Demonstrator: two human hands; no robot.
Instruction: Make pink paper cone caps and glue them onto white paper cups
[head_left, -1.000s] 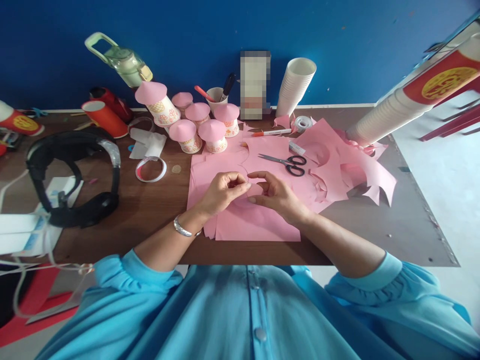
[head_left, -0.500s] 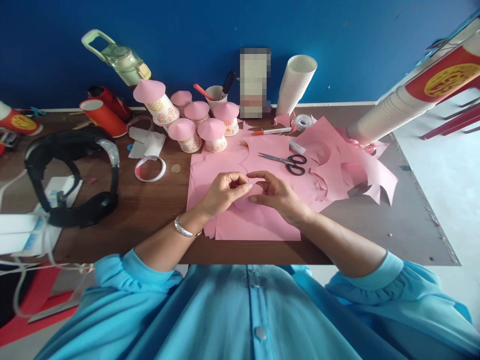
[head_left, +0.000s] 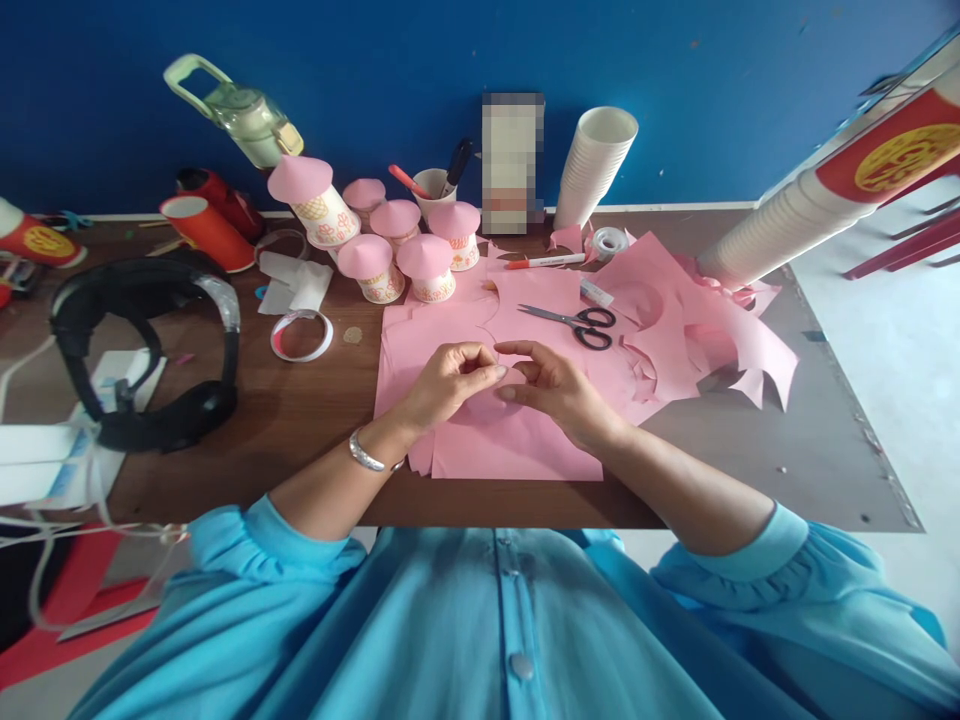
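Over a stack of pink paper sheets [head_left: 517,450], my left hand [head_left: 454,385] pinches a small pink paper piece [head_left: 491,400] between thumb and fingers. My right hand [head_left: 551,385] is close beside it, fingers curled round the right side of the same piece. The piece is pink on pink, so its outline is hard to make out. Just beyond the hands, scissors [head_left: 574,322] with black handles lie on the paper. Several patterned paper cups with pink cone tops [head_left: 426,258] stand behind, to the left.
Pink scraps [head_left: 667,310] and a tilted white cup stack [head_left: 787,235] are at the right. Another cup stack [head_left: 596,160] stands by the wall near a tape roll [head_left: 609,243]. To the left are a tape ring [head_left: 301,337], a black headset [head_left: 142,350] and a bottle [head_left: 251,125].
The hands keep nearly the same pose around the pink piece. The view has shifted very slightly; nothing has been taken hold of or let go.
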